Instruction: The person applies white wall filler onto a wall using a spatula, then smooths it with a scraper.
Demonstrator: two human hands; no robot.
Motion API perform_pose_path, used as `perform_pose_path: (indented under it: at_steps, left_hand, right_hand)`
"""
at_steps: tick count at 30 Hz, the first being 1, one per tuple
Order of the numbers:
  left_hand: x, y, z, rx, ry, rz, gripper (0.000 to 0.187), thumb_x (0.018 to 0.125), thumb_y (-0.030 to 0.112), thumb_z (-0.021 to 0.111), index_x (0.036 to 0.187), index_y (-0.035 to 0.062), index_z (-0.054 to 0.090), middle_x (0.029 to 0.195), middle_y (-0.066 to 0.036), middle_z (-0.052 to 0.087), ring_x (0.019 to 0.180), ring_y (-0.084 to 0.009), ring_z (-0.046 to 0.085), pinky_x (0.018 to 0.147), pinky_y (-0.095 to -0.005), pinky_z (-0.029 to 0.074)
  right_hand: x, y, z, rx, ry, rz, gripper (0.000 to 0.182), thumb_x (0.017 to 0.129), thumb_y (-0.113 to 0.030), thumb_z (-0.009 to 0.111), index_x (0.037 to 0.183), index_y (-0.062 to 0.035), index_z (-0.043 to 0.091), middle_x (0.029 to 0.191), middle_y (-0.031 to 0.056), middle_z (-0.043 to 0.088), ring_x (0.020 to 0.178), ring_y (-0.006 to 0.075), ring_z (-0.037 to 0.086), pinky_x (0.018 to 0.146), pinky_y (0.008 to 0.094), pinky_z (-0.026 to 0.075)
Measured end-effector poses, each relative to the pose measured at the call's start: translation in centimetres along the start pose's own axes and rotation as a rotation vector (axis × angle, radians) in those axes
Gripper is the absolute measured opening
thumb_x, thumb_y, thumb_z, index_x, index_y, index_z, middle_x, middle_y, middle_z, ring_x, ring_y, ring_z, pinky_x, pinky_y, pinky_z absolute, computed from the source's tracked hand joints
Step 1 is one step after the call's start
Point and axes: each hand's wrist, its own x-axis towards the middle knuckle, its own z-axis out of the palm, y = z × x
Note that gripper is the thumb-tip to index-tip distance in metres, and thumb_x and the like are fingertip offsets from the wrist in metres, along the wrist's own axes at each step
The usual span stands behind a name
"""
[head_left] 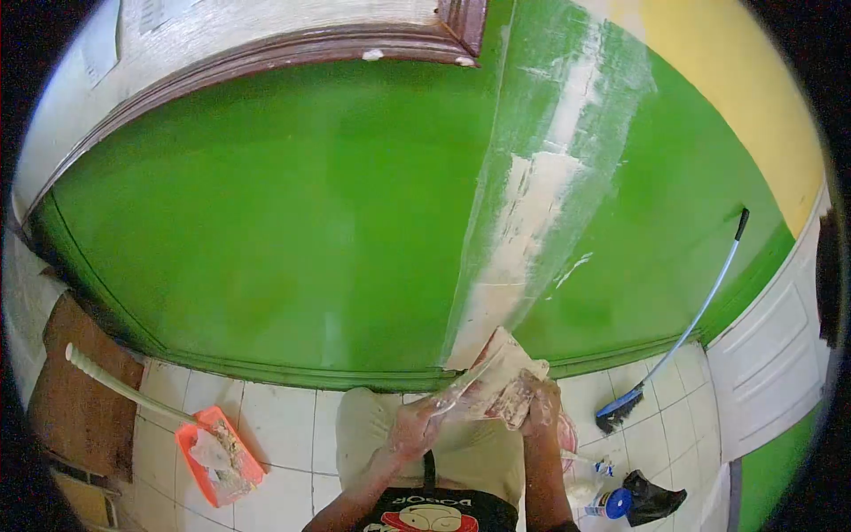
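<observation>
In front of my lap, between both hands, is a crumpled, flat piece smeared with whitish putty (496, 386), its pointed corner up against the foot of the wall. My right hand (539, 410) is closed on its right side. Fingers of my left hand (418, 427) close around its left end, where it looks like thin, cloudy plastic. Pale smears coat both hands. Behind them, a broad strip of white filler (527, 222) runs up the green wall (355, 195), rougher and thicker in its lower half.
On the tiled floor at left sits an orange dustpan (241, 474) with debris and a long pale handle. A blue-handled broom (620, 410) leans on the wall at right. Near my right knee are a blue-lidded tub (612, 504) and a black plastic bag (654, 498). A white door (767, 346) stands far right.
</observation>
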Motion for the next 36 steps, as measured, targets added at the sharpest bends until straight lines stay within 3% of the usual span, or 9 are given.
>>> perform_pose_path:
  at_steps: [8,12,14,16,18,20,23,30,36]
  left_hand:
    - [-4.2,-4.3,2.2,0.16,-0.042,-0.02,0.033,0.089,0.014,0.055,0.12,0.0022,0.054,0.072,-0.023,0.061,0.062,-0.0416,0.06,0.055,-0.0472,0.047]
    - [-4.3,-4.9,2.9,-0.069,-0.006,-0.244,0.034,0.092,0.02,0.054,0.119,-0.0011,0.054,0.077,-0.022,0.063,0.066,-0.035,0.063,0.059,-0.0422,0.049]
    - [-3.3,-2.0,1.6,-0.279,0.173,-0.415,0.036,0.094,0.024,0.054,0.119,-0.0024,0.055,0.09,-0.018,0.067,0.08,-0.0267,0.064,0.073,-0.0369,0.049]
    - [-2.6,-1.1,0.7,-0.371,0.195,-0.413,0.036,0.094,0.025,0.054,0.118,-0.0024,0.056,0.096,-0.015,0.067,0.088,-0.0236,0.063,0.079,-0.0354,0.048]
    - [-2.3,-1.2,0.1,-0.459,0.213,-0.41,0.036,0.095,0.026,0.054,0.118,-0.0023,0.057,0.103,-0.013,0.067,0.095,-0.0206,0.062,0.085,-0.0339,0.046]
    - [-2.5,-1.8,0.1,-0.435,0.2,-0.457,0.035,0.094,0.028,0.055,0.114,-0.0012,0.059,0.106,-0.014,0.067,0.097,-0.0219,0.063,0.084,-0.0356,0.048]
    - [-2.4,-1.3,-0.2,-0.459,0.169,-0.547,0.034,0.096,0.025,0.052,0.118,-0.0011,0.058,0.108,-0.012,0.066,0.099,-0.0173,0.059,0.087,-0.033,0.046]
    - [-2.9,-2.1,1.8,-0.772,0.274,-0.613,0.039,0.093,0.03,0.058,0.114,-0.002,0.059,0.106,-0.012,0.066,0.096,-0.0195,0.062,0.085,-0.0352,0.048]
    - [-2.5,-1.3,0.4,-0.393,0.177,-0.512,0.037,0.093,0.031,0.057,0.111,-0.0012,0.06,0.103,-0.011,0.067,0.093,-0.0194,0.062,0.082,-0.0359,0.048]
  right_hand:
    - [1.4,-5.6,2.3,-0.136,0.15,-0.038,0.015,0.083,-0.012,0.062,0.087,0.0022,0.062,0.072,0.0078,0.062,0.058,0.0193,0.062,0.052,0.0322,0.052]
    - [2.7,-10.2,4.8,0.222,0.053,-0.155,0.028,0.083,-0.007,0.061,0.108,0.0041,0.057,0.089,0.0112,0.062,0.078,0.0202,0.063,0.07,0.0332,0.053]
    - [1.5,-13.0,9.3,0.202,0.113,-0.535,0.02,0.083,0.0,0.062,0.103,0.0004,0.055,0.077,0.0067,0.06,0.067,0.0194,0.06,0.066,0.0289,0.051]
    - [2.1,-14.3,9.9,0.163,0.139,-0.654,0.018,0.082,0.004,0.063,0.099,0.0026,0.057,0.081,0.0089,0.061,0.069,0.0195,0.06,0.069,0.0307,0.052]
    - [2.6,-15.6,9.8,-0.584,0.273,-0.915,0.028,0.082,0.002,0.064,0.109,0.0084,0.058,0.11,0.0154,0.062,0.093,0.0195,0.061,0.078,0.0341,0.052]
    - [3.9,-17.3,12.5,-0.902,0.079,-1.394,0.018,0.082,-0.006,0.068,0.096,0.0052,0.064,0.106,0.0188,0.063,0.099,0.0272,0.062,0.086,0.0395,0.051]
    - [6.1,-21.9,15.8,-1.458,-0.448,-2.05,0.032,0.08,-0.026,0.06,0.107,-0.0094,0.07,0.124,0.0109,0.058,0.124,0.0336,0.048,0.105,0.0542,0.038]
    - [14.1,-26.6,17.8,-1.853,-0.691,-2.196,0.045,0.075,-0.02,0.058,0.12,-0.0181,0.064,0.127,0.0018,0.057,0.13,0.0286,0.043,0.112,0.0553,0.028]
    - [15.1,-28.0,12.3,-2.049,-0.646,-1.861,0.047,0.077,-0.012,0.057,0.124,-0.018,0.061,0.129,0.0012,0.056,0.133,0.0234,0.039,0.116,0.0512,0.024]
